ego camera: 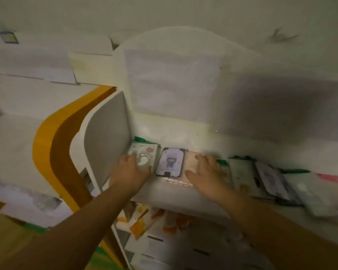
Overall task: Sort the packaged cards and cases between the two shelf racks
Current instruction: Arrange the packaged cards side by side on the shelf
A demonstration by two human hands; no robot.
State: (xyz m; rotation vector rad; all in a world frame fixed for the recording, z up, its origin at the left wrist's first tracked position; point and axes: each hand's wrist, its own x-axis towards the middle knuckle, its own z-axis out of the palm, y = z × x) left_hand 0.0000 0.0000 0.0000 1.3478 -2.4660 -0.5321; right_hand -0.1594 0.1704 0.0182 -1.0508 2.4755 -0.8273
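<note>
- We see both of our hands reaching into the white shelf rack (176, 190), onto its middle shelf, where packaged cards and cases lie in a row.
- Our left hand (132, 170) rests flat on the grey package with a white footprint (144, 159) at the row's left end, just beside the rack's side panel (105, 137); the fingers lie spread on the wrapper, not clamped around it.
- Our right hand (207, 172) lies palm down on the pale pink package (191, 162), thumb apart from the other fingers, pressing rather than gripping.
- Between the two hands lies the dark-framed package with a small cartoon figure (170, 162), touching its neighbours on both sides.
- To the right more packages (265, 178) lie overlapped and tilted; blur hides their prints.
- A second rack with an orange edge (55, 149) stands just beside, on the left.
- On the shelf below lie orange and white packets (144, 217).
</note>
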